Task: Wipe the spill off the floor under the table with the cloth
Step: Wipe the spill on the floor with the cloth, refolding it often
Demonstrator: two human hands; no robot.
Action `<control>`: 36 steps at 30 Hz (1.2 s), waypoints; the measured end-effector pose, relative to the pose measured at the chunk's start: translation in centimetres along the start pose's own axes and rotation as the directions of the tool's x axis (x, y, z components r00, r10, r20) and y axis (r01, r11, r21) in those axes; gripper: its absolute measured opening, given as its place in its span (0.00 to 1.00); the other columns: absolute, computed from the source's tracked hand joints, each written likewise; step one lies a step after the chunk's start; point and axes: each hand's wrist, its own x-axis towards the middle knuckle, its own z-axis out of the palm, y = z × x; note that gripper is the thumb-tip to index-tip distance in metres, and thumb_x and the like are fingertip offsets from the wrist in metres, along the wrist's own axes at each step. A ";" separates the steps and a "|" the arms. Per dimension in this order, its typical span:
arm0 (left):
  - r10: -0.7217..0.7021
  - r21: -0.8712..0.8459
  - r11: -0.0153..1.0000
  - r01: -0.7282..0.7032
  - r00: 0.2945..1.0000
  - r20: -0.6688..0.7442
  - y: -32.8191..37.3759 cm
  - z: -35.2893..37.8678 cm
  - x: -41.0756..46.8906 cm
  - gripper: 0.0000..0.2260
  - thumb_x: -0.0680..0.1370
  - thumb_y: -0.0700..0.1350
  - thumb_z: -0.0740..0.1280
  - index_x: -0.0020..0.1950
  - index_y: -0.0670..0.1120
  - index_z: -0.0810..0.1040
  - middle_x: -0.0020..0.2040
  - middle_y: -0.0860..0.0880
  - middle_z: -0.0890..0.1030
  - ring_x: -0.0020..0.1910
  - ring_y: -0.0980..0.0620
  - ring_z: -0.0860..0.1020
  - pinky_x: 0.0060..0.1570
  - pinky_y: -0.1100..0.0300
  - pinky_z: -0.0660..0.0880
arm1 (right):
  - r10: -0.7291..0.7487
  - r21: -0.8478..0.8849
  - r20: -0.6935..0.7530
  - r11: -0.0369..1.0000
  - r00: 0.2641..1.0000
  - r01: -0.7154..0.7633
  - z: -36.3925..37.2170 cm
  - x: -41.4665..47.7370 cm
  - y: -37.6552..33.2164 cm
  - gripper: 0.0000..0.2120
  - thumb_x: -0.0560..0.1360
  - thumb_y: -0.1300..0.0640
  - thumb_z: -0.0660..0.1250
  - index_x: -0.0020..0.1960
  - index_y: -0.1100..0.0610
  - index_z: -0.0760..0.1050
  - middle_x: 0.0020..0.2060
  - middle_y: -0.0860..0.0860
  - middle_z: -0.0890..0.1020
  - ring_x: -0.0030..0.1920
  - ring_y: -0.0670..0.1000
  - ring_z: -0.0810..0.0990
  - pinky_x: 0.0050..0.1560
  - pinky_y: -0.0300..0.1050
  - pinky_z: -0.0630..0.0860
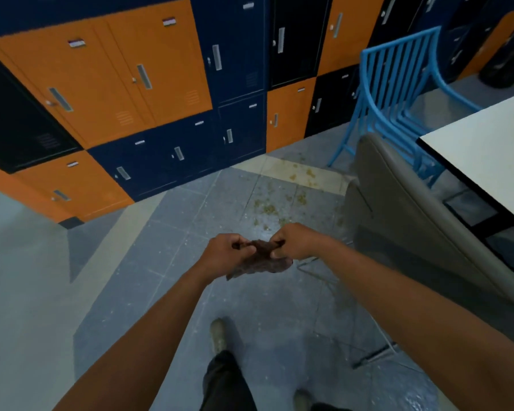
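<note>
A dark reddish-brown cloth (260, 261) hangs crumpled between my two hands, held above the floor at mid-frame. My left hand (224, 252) pinches its left end and my right hand (297, 241) pinches its right end. The spill (282, 197) is a scatter of yellowish-green specks and blotches on the grey floor tiles, just beyond my hands and to the left of the grey chair. The white table (487, 149) stands at the right, its underside mostly hidden by the chair.
A grey chair (404, 209) stands against the table's near edge. A stack of blue slatted chairs (398, 93) sits behind it. Orange, blue and black lockers (149, 93) line the far wall. My shoes (218, 335) are on the floor below my arms.
</note>
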 end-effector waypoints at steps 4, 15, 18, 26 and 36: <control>0.012 -0.015 1.000 -0.010 0.995 0.103 -0.5 -3.6 5.8 0.05 0.77 0.49 0.76 0.47 0.49 0.87 0.40 0.51 0.86 0.41 0.53 0.83 0.45 0.55 0.79 | 0.076 0.118 -0.035 0.990 0.997 -0.071 -2.0 3.6 -0.7 0.01 0.76 0.51 0.73 0.47 0.46 0.83 0.35 0.43 0.82 0.40 0.47 0.80 0.44 0.46 0.75; 0.104 0.087 0.984 -0.153 0.906 0.410 1.3 -9.0 20.9 0.05 0.77 0.50 0.77 0.44 0.50 0.87 0.41 0.51 0.87 0.42 0.51 0.85 0.41 0.57 0.79 | 0.289 0.271 -0.162 0.932 0.944 -0.239 -5.8 10.8 0.0 0.10 0.74 0.52 0.73 0.35 0.48 0.77 0.30 0.45 0.77 0.37 0.47 0.75 0.40 0.45 0.68; 0.131 0.069 0.979 -0.190 0.858 0.497 2.4 -9.0 25.1 0.05 0.77 0.48 0.76 0.42 0.49 0.87 0.38 0.47 0.87 0.34 0.47 0.84 0.35 0.52 0.81 | 0.374 0.309 -0.157 0.898 0.914 -0.314 -6.9 13.1 2.1 0.08 0.73 0.49 0.73 0.36 0.44 0.80 0.32 0.44 0.80 0.39 0.48 0.79 0.43 0.45 0.72; 0.087 0.129 0.975 -0.182 0.844 0.528 4.0 -10.5 36.7 0.07 0.76 0.48 0.75 0.40 0.47 0.85 0.33 0.50 0.84 0.31 0.50 0.82 0.36 0.51 0.80 | 0.399 0.412 -0.087 0.848 0.913 -0.332 -14.3 21.6 6.5 0.05 0.71 0.46 0.74 0.46 0.44 0.85 0.32 0.40 0.84 0.37 0.41 0.81 0.48 0.42 0.76; 0.016 0.192 0.972 -0.137 0.852 0.523 5.9 -12.3 49.3 0.07 0.77 0.51 0.76 0.39 0.52 0.83 0.34 0.55 0.83 0.36 0.55 0.80 0.41 0.57 0.76 | 0.417 0.515 -0.096 0.798 0.904 -0.314 -22.1 30.2 9.7 0.08 0.71 0.50 0.73 0.49 0.43 0.85 0.35 0.46 0.86 0.38 0.45 0.84 0.41 0.40 0.77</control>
